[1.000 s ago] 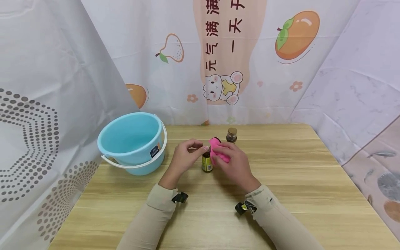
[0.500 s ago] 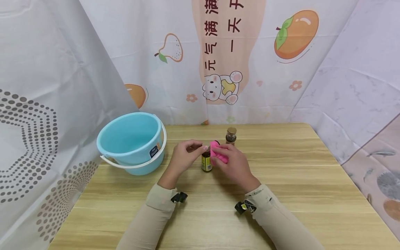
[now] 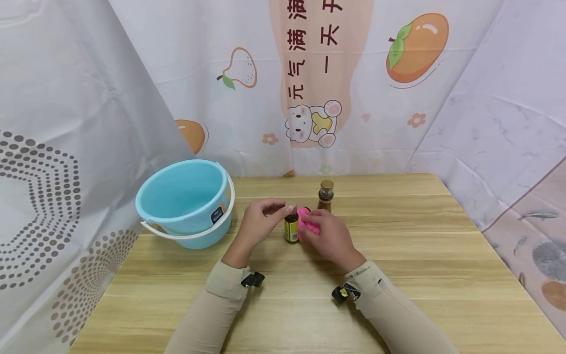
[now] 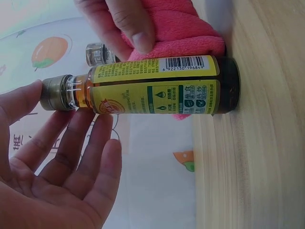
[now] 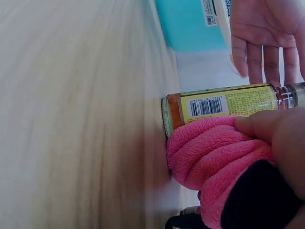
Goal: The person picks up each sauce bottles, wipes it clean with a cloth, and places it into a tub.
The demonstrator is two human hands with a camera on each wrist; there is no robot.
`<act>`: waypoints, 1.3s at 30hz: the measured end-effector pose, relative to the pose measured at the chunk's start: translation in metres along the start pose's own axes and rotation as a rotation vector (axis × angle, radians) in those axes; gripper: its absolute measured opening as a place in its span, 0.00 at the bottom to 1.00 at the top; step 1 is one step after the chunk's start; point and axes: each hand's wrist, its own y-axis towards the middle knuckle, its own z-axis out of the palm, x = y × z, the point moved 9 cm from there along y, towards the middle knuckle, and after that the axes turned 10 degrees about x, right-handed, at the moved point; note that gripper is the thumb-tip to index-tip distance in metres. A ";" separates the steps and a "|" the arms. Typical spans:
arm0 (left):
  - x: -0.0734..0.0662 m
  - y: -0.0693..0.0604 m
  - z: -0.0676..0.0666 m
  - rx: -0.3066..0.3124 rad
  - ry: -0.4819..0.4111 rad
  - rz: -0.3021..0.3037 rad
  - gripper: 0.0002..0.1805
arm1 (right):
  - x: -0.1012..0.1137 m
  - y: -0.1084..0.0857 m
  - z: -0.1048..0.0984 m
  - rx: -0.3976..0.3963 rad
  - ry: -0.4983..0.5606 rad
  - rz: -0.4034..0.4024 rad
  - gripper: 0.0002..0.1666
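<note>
1. On the wood-grain worktop [image 3: 442, 255], a small bottle with a yellow label [image 3: 291, 232] stands upright between the two hands, near the far edge.
2. The left hand [image 3: 257, 223] pinches the bottle's cap [image 4: 55, 93] between thumb and index finger; its other fingers extend, slightly spread, beside the neck and label.
3. The right hand [image 3: 329, 238] grips a folded pink cloth [image 5: 214, 150], its fingers pressed into the fabric, and the cloth touches the side of the bottle. A black patch [image 5: 262, 200] shows on the cloth.
4. Behind the right hand, a second bottle with a gold-coloured cap [image 3: 325, 194] stands upright; the hand hides its lower part.
5. To the left of the left hand, and apart from it, a light blue bucket [image 3: 185, 224] stands on the worktop, its white handle [image 3: 174, 237] lowered across the front.
6. Both forearms wear beige sleeves [image 3: 208, 309], with a small black device at each wrist.
7. At the back hangs a white curtain [image 3: 376, 137] printed with fruit, flowers and a cartoon animal.
</note>
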 end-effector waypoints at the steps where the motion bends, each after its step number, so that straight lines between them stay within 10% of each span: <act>1: 0.000 0.000 0.000 -0.002 0.006 -0.002 0.18 | 0.000 0.000 0.001 0.002 -0.001 0.002 0.22; 20: 0.000 0.002 0.000 -0.003 0.013 0.001 0.19 | -0.002 0.002 -0.001 0.017 -0.011 0.003 0.20; 39: 0.003 0.002 0.000 0.003 0.012 -0.005 0.19 | 0.018 -0.005 -0.028 -0.202 0.120 -0.169 0.17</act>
